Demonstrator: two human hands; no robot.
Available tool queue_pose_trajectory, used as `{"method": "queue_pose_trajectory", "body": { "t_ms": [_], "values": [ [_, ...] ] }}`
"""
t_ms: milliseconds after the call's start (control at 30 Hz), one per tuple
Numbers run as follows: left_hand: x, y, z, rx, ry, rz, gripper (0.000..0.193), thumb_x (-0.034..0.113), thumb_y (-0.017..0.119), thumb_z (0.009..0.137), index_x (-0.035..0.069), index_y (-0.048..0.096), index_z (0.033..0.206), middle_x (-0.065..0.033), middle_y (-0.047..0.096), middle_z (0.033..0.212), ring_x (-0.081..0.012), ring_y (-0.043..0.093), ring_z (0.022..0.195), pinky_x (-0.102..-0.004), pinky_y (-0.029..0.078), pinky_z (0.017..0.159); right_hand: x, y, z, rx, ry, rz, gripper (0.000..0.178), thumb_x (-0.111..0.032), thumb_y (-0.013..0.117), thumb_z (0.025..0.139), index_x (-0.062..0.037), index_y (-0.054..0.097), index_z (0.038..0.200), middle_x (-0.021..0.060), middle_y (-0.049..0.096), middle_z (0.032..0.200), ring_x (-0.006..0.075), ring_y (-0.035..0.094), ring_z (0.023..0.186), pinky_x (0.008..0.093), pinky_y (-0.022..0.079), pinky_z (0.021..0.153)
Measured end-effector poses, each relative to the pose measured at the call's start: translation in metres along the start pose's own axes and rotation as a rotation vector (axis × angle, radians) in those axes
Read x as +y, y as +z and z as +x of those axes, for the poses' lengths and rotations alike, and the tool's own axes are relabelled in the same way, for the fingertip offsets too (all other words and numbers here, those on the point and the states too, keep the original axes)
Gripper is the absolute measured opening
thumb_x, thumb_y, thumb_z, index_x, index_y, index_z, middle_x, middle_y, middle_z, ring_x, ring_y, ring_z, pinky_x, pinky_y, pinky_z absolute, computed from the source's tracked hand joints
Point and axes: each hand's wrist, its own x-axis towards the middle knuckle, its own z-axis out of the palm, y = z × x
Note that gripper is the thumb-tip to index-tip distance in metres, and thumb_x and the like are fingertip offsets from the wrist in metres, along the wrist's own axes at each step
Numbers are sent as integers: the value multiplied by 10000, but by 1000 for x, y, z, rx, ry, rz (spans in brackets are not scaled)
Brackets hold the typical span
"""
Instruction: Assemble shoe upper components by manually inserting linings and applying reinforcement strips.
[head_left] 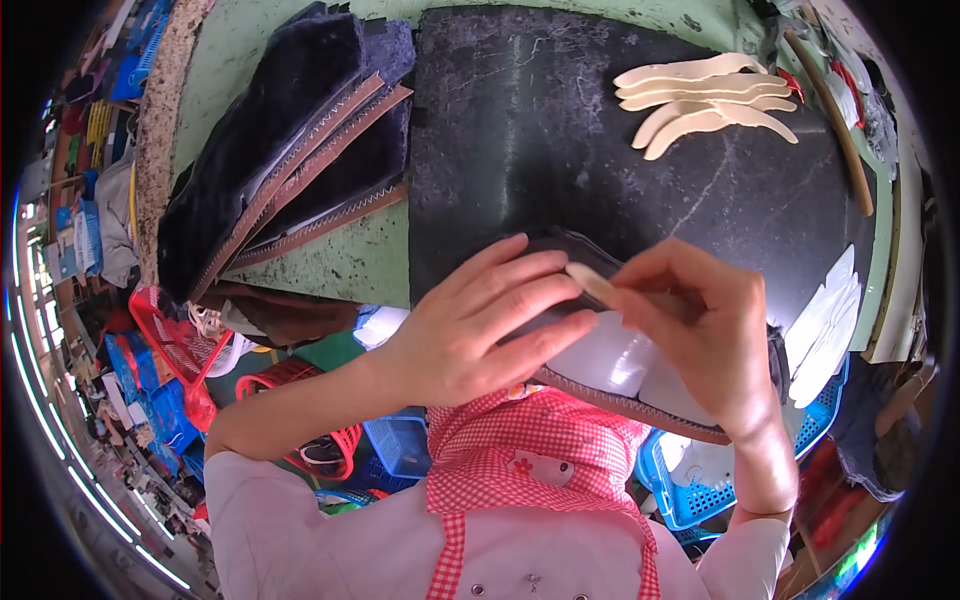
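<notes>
My left hand [480,325] lies flat on a dark shoe-upper piece with a brown zigzag-stitched edge [640,405], pressing it down at the near edge of the black stone slab [560,130]. My right hand [695,320] pinches a slim tan stick [590,283] and holds its tip against the piece just beside my left fingertips. A white lining [615,360] shows inside the piece, under both hands.
A stack of dark furry pieces with brown stitched edges [290,150] lies on the green table at left. Several tan curved inserts [700,100] sit at the slab's far right, white cut pieces [825,320] at right. Red and blue baskets [400,440] stand on the floor below.
</notes>
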Motion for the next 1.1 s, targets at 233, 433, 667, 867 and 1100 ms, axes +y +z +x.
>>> {"method": "queue_pose_trajectory", "body": {
  "t_ms": [233,433,667,867,1100],
  "values": [
    [-3,2,-8,33,27,-1,294,191,762,818,213,756,1111,-59,598,1231,-278,563,1210,-500,470,1023,1,10,18,93,65,-117,89,-44,731,857,3,688,920,98,717,756,106,697,711,258,523,622],
    [-4,-3,-5,-10,24,6,283,220,760,825,226,754,1109,-50,578,1246,-277,551,1255,-496,449,1046,-2,9,19,80,32,-119,75,-39,731,849,-1,691,899,91,709,741,110,692,696,263,522,618],
    [-1,-4,3,-53,29,10,338,198,753,789,213,743,1127,-57,592,1219,-266,583,1233,-498,425,1058,9,13,16,156,-116,-284,113,-96,738,856,-19,689,922,76,695,721,186,699,613,283,525,568],
    [-1,-1,3,-12,3,80,442,137,639,733,151,734,1165,-61,615,1215,-252,590,1210,-446,427,980,-1,-16,-38,280,51,-424,295,-2,748,831,-19,608,1090,37,681,746,86,619,534,228,451,456],
    [8,-6,22,-171,-33,187,590,173,569,660,104,705,1231,-63,585,1247,-236,529,1115,-460,385,966,22,-24,-41,398,21,-316,146,26,742,809,-24,678,931,40,686,795,76,596,625,213,437,544]
  ]
}}
